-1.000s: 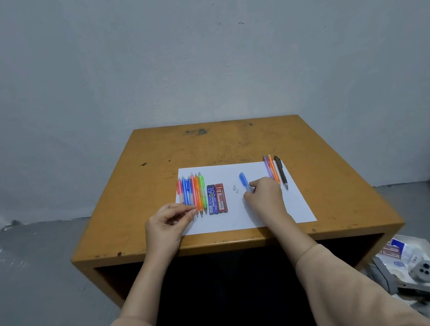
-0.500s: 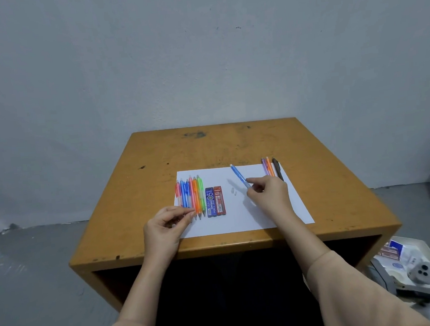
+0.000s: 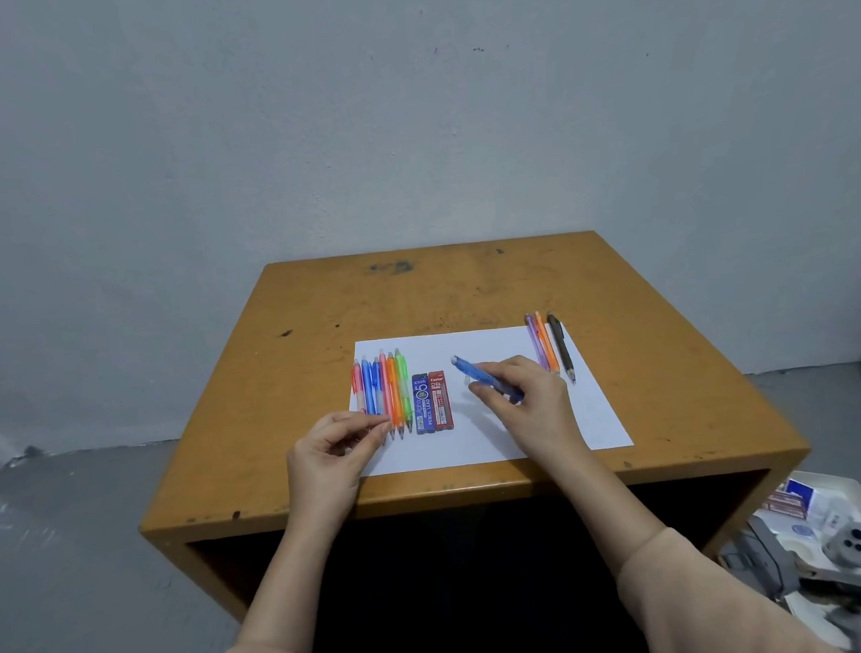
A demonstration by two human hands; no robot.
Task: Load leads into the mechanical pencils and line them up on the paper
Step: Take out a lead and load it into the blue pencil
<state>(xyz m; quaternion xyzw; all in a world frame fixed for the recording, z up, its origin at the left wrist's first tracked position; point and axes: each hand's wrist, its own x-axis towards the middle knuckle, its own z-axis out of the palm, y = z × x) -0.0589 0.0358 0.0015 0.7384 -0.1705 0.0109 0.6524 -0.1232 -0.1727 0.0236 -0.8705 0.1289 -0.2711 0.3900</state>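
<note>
Pencil position: the blue mechanical pencil (image 3: 476, 374) slants over the middle of the paper (image 3: 471, 343). Its near part is inside the right grip (image 3: 532, 406) and its pale far end points away and to the left.
Right grip: narrow, with the fingers curled round the blue pencil's barrel.
Left grip (image 3: 325, 453): thumb and forefinger are pinched together at the near tips of the left row of pencils (image 3: 382, 392). They hold what looks like a thin lead (image 3: 402, 416), which is barely visible.
Left row: coloured pencils lie side by side on the paper's left part, tips toward the person.
Right group (image 3: 548, 348): a purple, an orange and a black pencil lie close together at the paper's far right corner, near the right grip but apart from it.
Lead cases: the blue case (image 3: 422, 403) and the red case (image 3: 440, 400) lie flat and touching, just right of the left row.
Bench (image 3: 415, 286): it carries the paper near its front edge.
Tray (image 3: 843, 489): it sits on the floor to the right of the bench and holds small boxes and a grey round part. The rest is blurred.
</note>
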